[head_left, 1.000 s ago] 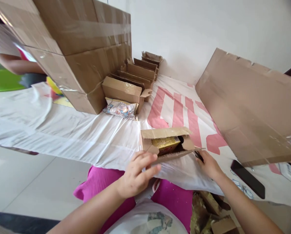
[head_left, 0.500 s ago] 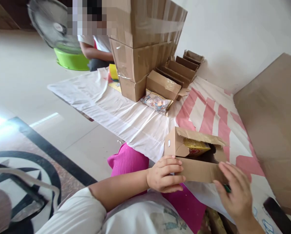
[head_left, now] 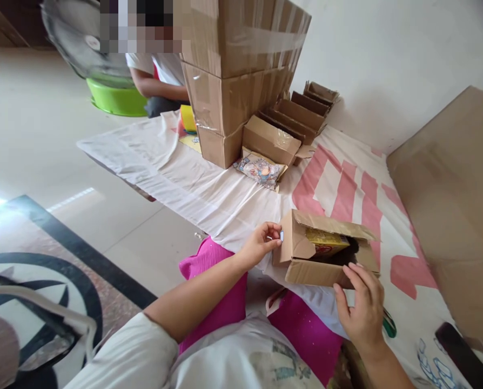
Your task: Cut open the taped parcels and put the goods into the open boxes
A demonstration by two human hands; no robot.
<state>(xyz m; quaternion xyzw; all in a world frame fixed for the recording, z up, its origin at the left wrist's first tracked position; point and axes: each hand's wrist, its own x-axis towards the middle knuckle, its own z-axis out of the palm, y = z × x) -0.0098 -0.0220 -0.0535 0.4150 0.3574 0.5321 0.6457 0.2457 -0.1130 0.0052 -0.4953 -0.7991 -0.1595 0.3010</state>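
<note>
An open cardboard box (head_left: 314, 273) rests at the near edge of the cloth-covered table, its top flaps apart. Inside it is a yellow printed packet (head_left: 326, 241), partly covered by the back flap. My left hand (head_left: 262, 246) is at the box's left end, thumb and curled fingers drawn together by a small white label (head_left: 282, 236); whether they pinch anything is unclear. On the near flap my right hand (head_left: 361, 302) has its fingers over the cardboard and its thumb at the lower edge.
Behind the box stand a printed plastic packet (head_left: 260, 168), a tall taped carton stack (head_left: 245, 102) and a row of open cartons (head_left: 302, 116). A large cardboard sheet (head_left: 448, 216) leans at right, with a dark phone-like object (head_left: 464, 351) nearby. Another person (head_left: 158, 81) sits beyond the table.
My left hand has moved off the near flap up to the box's left end. My right hand has shifted left along the flap, uncovering a green item beside the box.
</note>
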